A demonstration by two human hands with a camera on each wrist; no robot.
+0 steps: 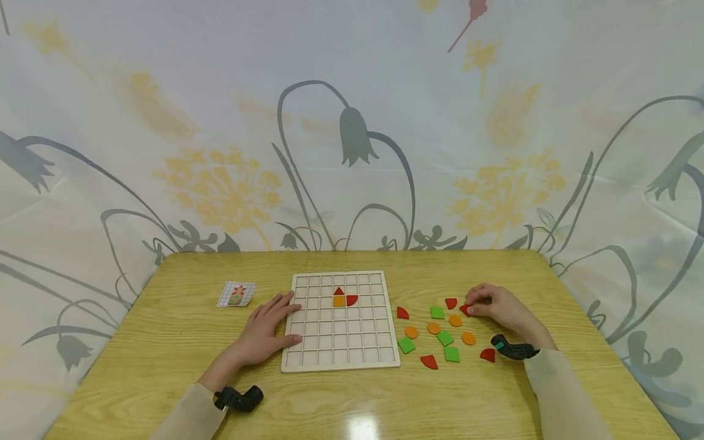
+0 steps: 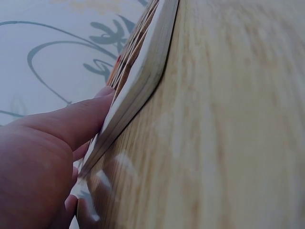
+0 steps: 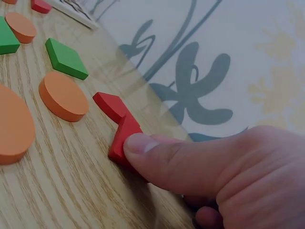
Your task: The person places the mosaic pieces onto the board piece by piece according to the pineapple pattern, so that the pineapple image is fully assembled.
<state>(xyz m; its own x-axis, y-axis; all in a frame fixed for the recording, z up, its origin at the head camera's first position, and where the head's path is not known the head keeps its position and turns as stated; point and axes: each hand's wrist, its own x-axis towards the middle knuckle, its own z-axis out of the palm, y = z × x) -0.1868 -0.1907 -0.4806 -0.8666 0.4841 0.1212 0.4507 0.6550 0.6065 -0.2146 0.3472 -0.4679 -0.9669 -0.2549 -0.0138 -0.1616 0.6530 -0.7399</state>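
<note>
Right hand point(image 1: 497, 307) pinches red piece point(image 1: 465, 310) on surface point(image 1: 165, 342); left hand point(image 1: 267, 328) flat, relaxed, touching grid board point(image 1: 340, 357) left edge.

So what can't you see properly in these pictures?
- Card: its drawing is too small in the head view.
- Board: the left wrist view shows only its edge; the left hand hides the rest.
- Red piece: partly hidden under the right hand fingers, so its shape is unclear.
</note>
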